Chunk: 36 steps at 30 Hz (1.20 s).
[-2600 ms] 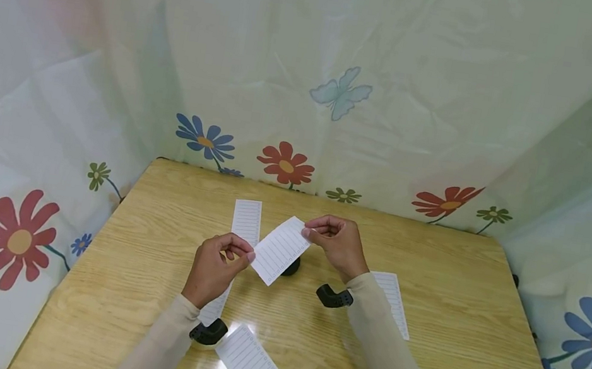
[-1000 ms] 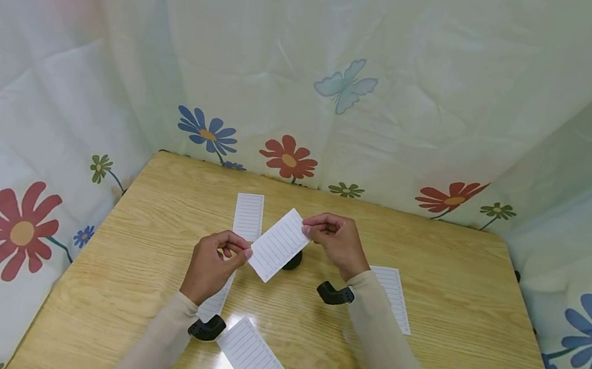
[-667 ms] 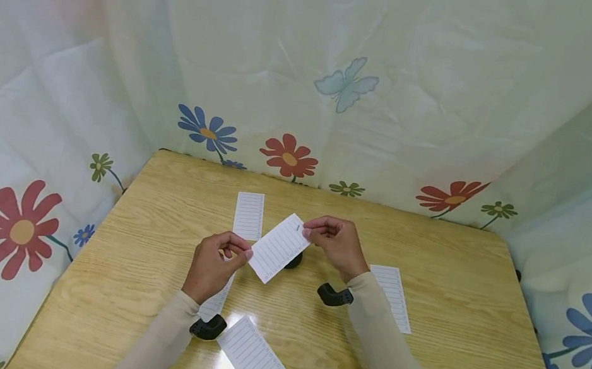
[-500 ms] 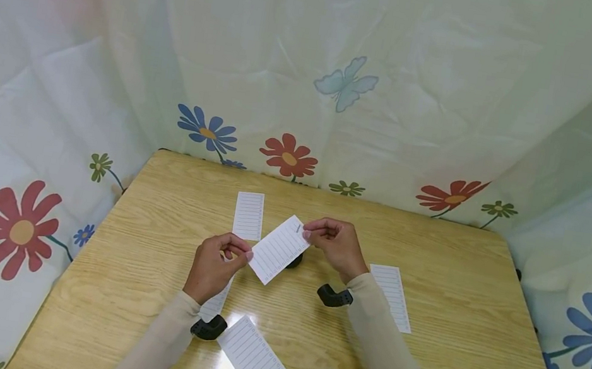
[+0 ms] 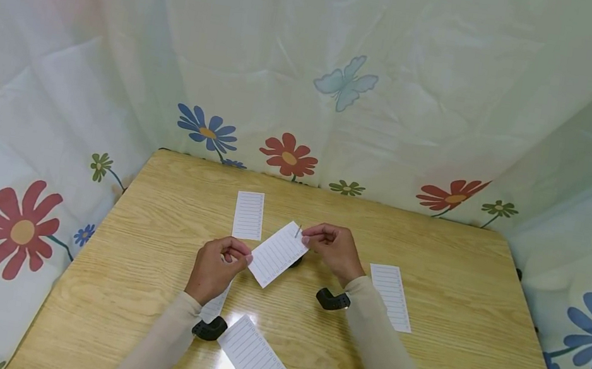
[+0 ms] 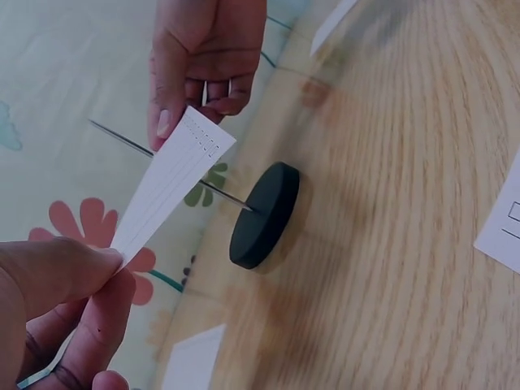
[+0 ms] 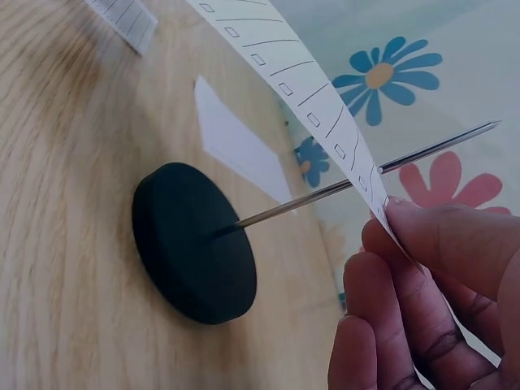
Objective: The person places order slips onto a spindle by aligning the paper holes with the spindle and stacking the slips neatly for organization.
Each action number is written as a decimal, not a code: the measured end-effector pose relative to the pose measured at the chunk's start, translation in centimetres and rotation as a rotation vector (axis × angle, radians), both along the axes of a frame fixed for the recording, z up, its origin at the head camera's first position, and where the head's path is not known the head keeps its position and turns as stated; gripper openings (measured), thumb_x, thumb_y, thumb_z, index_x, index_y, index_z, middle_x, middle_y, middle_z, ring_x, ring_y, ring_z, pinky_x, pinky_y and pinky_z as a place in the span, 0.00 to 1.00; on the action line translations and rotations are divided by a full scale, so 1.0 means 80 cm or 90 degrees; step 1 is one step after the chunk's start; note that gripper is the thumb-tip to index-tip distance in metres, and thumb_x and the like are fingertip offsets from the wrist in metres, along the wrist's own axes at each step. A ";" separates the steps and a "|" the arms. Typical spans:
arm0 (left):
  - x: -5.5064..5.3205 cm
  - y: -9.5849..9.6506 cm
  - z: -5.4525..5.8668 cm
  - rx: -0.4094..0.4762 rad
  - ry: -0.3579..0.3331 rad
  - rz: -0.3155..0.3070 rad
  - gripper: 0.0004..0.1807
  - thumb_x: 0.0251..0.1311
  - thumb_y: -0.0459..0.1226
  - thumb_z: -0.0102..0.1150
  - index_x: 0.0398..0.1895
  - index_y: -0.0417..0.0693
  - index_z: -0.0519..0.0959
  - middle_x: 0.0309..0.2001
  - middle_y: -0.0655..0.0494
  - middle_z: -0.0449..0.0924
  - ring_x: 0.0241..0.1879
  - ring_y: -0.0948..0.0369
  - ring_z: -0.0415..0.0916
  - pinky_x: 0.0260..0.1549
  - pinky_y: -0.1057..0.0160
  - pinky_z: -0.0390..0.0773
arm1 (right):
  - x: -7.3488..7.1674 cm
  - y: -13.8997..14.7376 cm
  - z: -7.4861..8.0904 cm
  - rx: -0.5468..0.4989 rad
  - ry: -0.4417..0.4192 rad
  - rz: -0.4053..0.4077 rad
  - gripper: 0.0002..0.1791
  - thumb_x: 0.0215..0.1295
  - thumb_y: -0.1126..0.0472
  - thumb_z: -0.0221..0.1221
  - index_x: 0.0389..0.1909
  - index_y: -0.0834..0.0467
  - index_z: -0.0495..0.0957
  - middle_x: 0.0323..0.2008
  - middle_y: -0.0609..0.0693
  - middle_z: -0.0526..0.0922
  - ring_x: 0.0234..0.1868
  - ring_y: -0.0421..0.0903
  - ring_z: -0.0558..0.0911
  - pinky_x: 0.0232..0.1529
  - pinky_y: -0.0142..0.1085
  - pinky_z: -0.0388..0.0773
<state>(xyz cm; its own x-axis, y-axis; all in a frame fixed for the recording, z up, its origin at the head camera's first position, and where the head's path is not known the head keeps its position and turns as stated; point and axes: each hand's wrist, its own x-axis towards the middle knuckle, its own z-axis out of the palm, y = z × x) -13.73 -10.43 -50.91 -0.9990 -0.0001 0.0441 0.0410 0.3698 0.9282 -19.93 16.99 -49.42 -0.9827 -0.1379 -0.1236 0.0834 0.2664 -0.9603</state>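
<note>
My left hand [image 5: 217, 269] pinches the lower left corner of a white lined checklist slip [image 5: 277, 257] between thumb and fingertips. At its upper right corner my right hand [image 5: 336, 252] pinches the same slip. A bill spike with a round black base [image 7: 195, 244] stands upright on the table beneath it. In the right wrist view its thin metal rod [image 7: 296, 201] passes through the slip near my right fingertips, with the pointed end above the paper. From the left wrist the slip [image 6: 173, 177] looks partway down the rod, well above the base [image 6: 266, 215].
More lined slips lie on the wooden table [image 5: 461, 311]: a back slip [image 5: 249, 216], a front slip [image 5: 255, 360], a right slip [image 5: 391, 297] and one slip [image 5: 214, 307] partly under my left wrist. A flowered curtain [image 5: 401, 98] encloses the table's back and sides.
Both hands have lowered the slip a little. The spike's point, unseen above the paper at first, has come through near the right hand and now shows longer above it.
</note>
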 end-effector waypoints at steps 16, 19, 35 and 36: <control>-0.002 0.002 -0.017 -0.086 -0.055 0.018 0.04 0.61 0.38 0.76 0.35 0.50 0.89 0.29 0.61 0.87 0.33 0.63 0.74 0.37 0.66 0.71 | 0.000 -0.006 -0.027 0.087 0.013 -0.012 0.05 0.66 0.65 0.72 0.41 0.58 0.90 0.38 0.53 0.90 0.33 0.43 0.81 0.36 0.31 0.78; -0.002 0.003 -0.019 -0.092 -0.062 0.017 0.03 0.61 0.37 0.76 0.35 0.50 0.89 0.28 0.60 0.87 0.30 0.62 0.73 0.34 0.65 0.70 | 0.000 -0.008 -0.031 0.104 0.010 -0.015 0.04 0.66 0.65 0.72 0.41 0.58 0.90 0.37 0.52 0.90 0.32 0.42 0.81 0.36 0.31 0.77; -0.005 0.006 -0.038 -0.186 -0.040 0.030 0.05 0.57 0.36 0.76 0.29 0.54 0.88 0.23 0.63 0.86 0.30 0.63 0.80 0.31 0.62 0.73 | 0.001 -0.017 -0.046 0.200 0.043 -0.014 0.03 0.66 0.62 0.73 0.39 0.56 0.90 0.33 0.48 0.89 0.33 0.42 0.83 0.38 0.33 0.79; -0.005 0.006 -0.039 -0.190 -0.035 0.030 0.05 0.57 0.36 0.76 0.28 0.54 0.88 0.23 0.63 0.86 0.30 0.63 0.80 0.31 0.62 0.73 | 0.001 -0.017 -0.047 0.208 0.046 -0.015 0.03 0.66 0.62 0.73 0.39 0.56 0.90 0.33 0.48 0.89 0.33 0.42 0.83 0.38 0.33 0.79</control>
